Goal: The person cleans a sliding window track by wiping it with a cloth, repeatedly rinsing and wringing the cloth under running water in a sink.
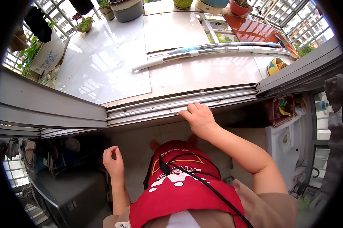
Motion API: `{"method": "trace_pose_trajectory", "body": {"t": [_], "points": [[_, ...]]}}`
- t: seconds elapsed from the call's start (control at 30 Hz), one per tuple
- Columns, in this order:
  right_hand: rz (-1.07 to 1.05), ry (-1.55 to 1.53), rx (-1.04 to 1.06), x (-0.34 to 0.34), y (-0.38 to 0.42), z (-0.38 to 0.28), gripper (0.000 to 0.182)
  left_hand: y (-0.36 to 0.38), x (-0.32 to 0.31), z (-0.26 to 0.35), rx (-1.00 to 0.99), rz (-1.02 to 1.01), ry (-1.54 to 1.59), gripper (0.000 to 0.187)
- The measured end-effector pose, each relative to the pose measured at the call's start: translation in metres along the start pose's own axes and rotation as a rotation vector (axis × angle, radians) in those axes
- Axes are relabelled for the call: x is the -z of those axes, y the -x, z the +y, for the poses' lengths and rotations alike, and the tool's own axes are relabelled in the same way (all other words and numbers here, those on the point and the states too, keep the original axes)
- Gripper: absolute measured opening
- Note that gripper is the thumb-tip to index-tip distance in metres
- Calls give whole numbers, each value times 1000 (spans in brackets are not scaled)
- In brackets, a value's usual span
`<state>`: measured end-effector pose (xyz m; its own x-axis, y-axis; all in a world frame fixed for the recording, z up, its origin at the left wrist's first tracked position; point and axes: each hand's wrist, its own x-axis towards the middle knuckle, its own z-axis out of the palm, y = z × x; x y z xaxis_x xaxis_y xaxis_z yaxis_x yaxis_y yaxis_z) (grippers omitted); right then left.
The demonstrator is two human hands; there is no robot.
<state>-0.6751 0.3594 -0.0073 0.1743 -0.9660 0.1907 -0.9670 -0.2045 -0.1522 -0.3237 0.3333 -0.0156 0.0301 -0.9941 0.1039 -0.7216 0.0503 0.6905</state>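
My right hand rests at the near edge of the metal sliding-window track. Its fingers are bent and pressed together there, and whatever may be between the fingertips is hidden or too small to make out. Lower down on the left, my left hand hangs in the air beside my body, apart from the track. The fingers curl in toward the thumb, with nothing visible in them. I wear a red apron with white print, and a black cable runs across it.
Beyond the track, a ledge of pale panels carries long metal poles, potted plants and a yellow cup. Window frames stand on both sides. A red basket sits by a white sink; a dark cabinet is at left.
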Motion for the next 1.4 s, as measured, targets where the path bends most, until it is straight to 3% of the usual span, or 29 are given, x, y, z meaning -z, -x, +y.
{"method": "trace_pose_trajectory", "body": {"t": [0.17,0.5,0.67,0.8,1.0,1.23,1.3,1.4], "points": [[18,33,-116,16,46,61,36,0,-15,29,-48,-12,-24,3],[153,85,-332,46,115,155,24,32,-36,47,-18,35,-43,5],[97,246,-422,60,147,197,26,43,-58,56,7,39,-17,4],[61,440,-520,66,162,209,29,46,-66,60,-11,-3,-33,4],[-86,510,-661,61,168,216,37,32,-62,62,-19,-19,-30,5],[-187,517,-680,70,161,219,39,16,-34,39,-6,-2,-22,4],[-170,453,-764,78,151,210,33,13,-25,28,11,18,-29,4],[49,191,-837,93,137,190,19,9,-18,17,15,22,-20,4]]}}
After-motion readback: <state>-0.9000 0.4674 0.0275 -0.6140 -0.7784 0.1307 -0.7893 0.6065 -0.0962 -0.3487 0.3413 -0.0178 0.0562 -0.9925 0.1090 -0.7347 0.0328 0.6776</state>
